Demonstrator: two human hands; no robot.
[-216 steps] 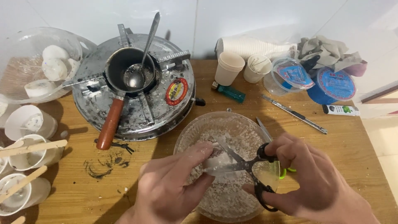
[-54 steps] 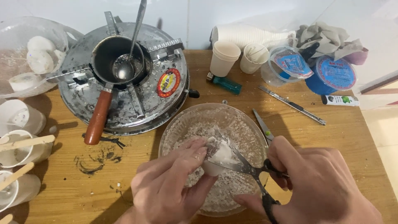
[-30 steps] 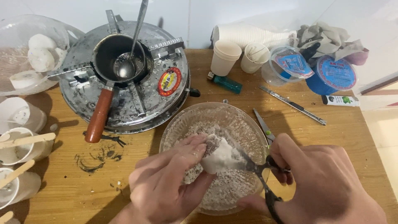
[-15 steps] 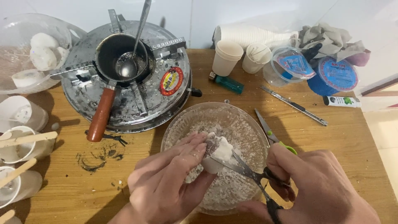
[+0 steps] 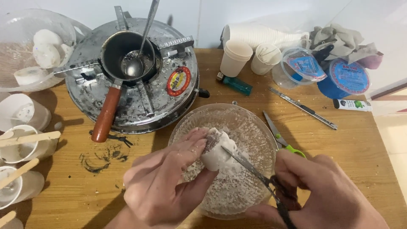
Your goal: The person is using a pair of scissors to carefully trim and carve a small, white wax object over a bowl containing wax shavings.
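Observation:
My left hand (image 5: 163, 184) holds a white lump of dough-like stuff (image 5: 215, 149) over a clear bowl (image 5: 258, 127) of pale powder or crumbs. The lump's upper end is speckled dark. My right hand (image 5: 326, 195) grips black-handled scissors (image 5: 250, 169), whose blades touch the lump's right side. Both hands are at the lower middle of the head view, above the wooden table (image 5: 360, 140).
A second pair of scissors with a green handle (image 5: 280, 135) lies right of the bowl. A round metal stove (image 5: 169, 97) with a small pot (image 5: 127, 53) and ladle stands behind. Paper cups (image 5: 235, 57), a lighter (image 5: 235, 83), a utility knife (image 5: 303, 108), lidded tubs and cups with wooden sticks (image 5: 25, 140) surround.
The lump has turned in my left hand and the scissor blades have shifted along it. The camera view has drifted slightly.

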